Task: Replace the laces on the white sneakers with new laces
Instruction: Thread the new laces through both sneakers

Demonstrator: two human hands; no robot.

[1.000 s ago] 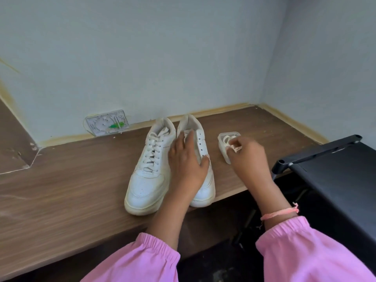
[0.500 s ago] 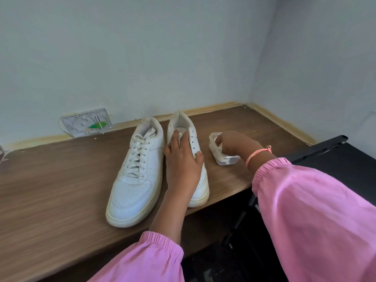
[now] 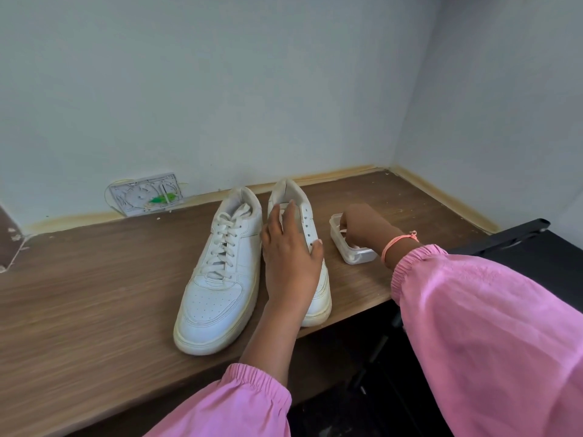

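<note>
On desk, L hand (image 3: 288, 247) flat on unlaced sneaker (image 3: 310, 244); R hand (image 3: 362, 225) seemingly pinches lace (image 3: 343, 231) in tub (image 3: 356, 256).

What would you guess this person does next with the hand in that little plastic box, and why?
Probably lift the right hand out of the small clear container, drawing up the lace it reaches for. The right sneaker under the left hand shows bare eyelets, while the left sneaker is laced, so the unlaced one seems next.

Left hand (image 3: 288, 247) flat on unlaced sneaker (image 3: 310, 234), right hand (image 3: 362, 227) inside plastic container (image 3: 356, 255) of laces (image 3: 342, 232).
</note>
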